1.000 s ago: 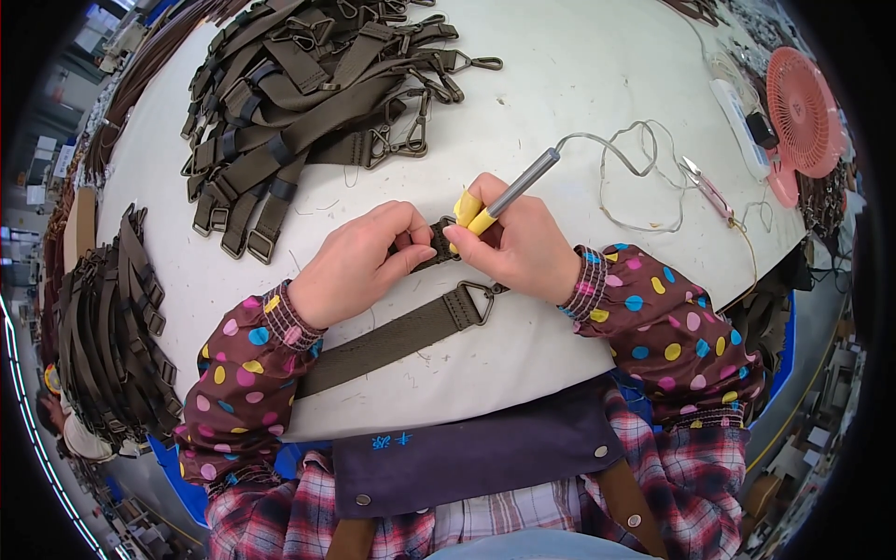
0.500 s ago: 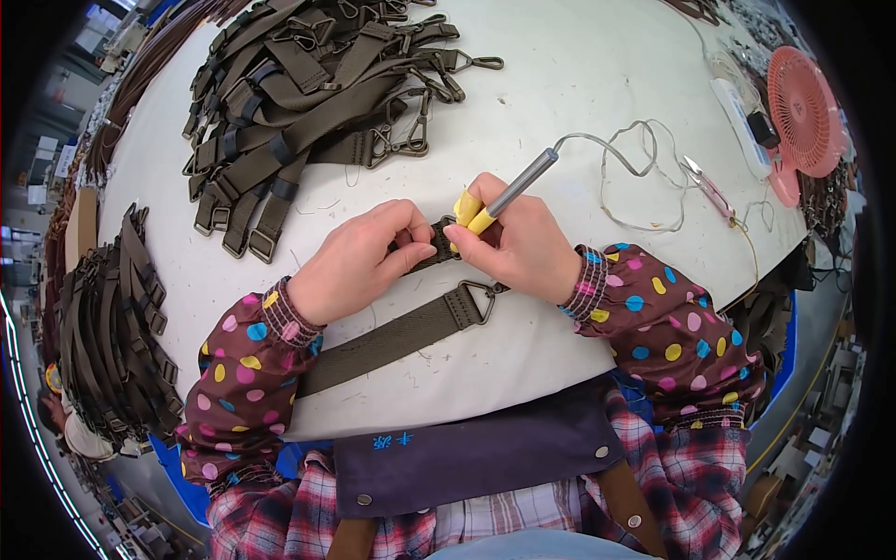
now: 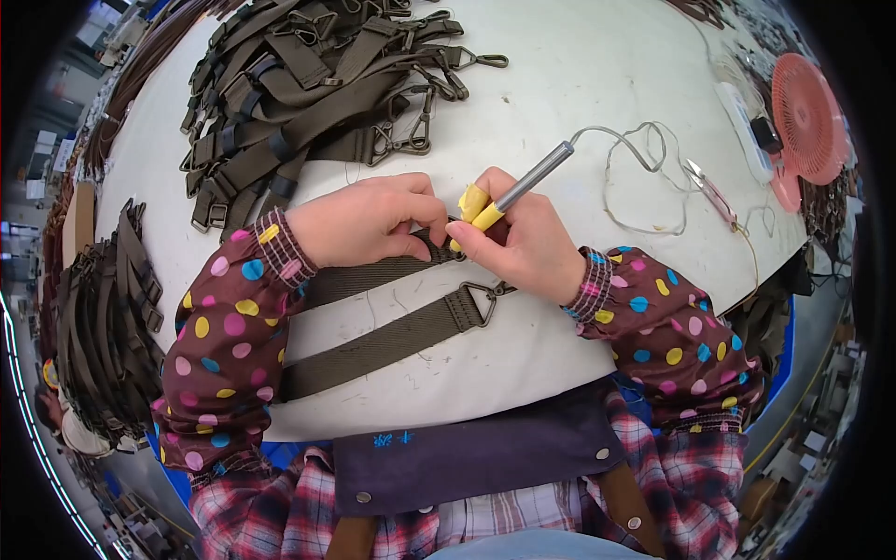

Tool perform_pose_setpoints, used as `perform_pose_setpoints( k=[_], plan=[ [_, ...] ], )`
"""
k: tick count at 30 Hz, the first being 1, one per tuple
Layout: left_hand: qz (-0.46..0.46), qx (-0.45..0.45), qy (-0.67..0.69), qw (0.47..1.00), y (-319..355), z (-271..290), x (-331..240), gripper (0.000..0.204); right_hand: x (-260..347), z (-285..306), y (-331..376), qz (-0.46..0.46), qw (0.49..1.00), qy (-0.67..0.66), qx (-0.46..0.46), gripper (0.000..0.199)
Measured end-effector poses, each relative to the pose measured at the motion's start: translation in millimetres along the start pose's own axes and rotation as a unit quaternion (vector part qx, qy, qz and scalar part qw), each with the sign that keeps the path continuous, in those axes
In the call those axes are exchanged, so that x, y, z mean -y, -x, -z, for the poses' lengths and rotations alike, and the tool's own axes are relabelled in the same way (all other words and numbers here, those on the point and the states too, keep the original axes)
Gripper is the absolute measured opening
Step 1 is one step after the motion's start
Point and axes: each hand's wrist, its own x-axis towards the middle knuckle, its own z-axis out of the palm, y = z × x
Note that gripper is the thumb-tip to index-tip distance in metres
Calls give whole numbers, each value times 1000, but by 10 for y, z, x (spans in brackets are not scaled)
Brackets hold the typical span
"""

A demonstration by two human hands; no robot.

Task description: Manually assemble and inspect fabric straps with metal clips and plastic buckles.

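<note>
My right hand point(image 3: 534, 245) grips a corded pen-shaped tool like a soldering iron point(image 3: 541, 173), with a grey metal barrel and a yellow-wrapped grip. Its tip points down at the stitched end of an olive webbing strap point(image 3: 373, 278). At that same end, my left hand point(image 3: 373, 222) is closed with bent fingertips on the strap. Part of the strap's end and its metal fitting is hidden behind my fingers. Nearer to me lies another olive strap end point(image 3: 392, 341), flat on the table, with a triangular metal ring point(image 3: 483, 303) attached.
A heap of olive straps with metal hooks point(image 3: 308, 103) covers the table's far left. More straps point(image 3: 107, 327) hang at the left edge. At right are small snips point(image 3: 712, 194), a white power strip point(image 3: 744, 131), a pink fan point(image 3: 807, 117) and the tool's loose cord point(image 3: 611, 154).
My left hand has shifted slightly left and away from me, its wrist now higher, uncovering more of the worked strap. My right hand and the tool have moved only a little right.
</note>
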Motion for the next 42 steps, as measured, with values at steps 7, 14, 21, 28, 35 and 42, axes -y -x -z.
perform_pose_setpoints(
  k=[7, 14, 21, 28, 35, 42],
  plan=[
    [-54, -10, 27, 998, -96, -38, 107, 14, -27, -7, 0, 14, 1000, 27, 4, 26],
    [-59, -46, 22, 997, -76, -85, 116, 15, -51, -27, -10, 25, 999, 32, 8, 29],
    [-58, -52, 23, 997, -71, -102, 126, 14, -89, -42, -7, 35, 998, 42, 6, 31],
    [-54, -54, 20, 997, -59, -103, 112, 14, -65, -33, -6, 33, 998, 53, 9, 31],
    [95, -69, 136, 984, -22, -80, 3, 10, -36, -25, -38, 19, 999, 20, -27, 30],
    [108, -115, 175, 972, -2, -168, 46, 10, -79, -25, -109, 32, 996, 48, -61, 31]
  ],
)
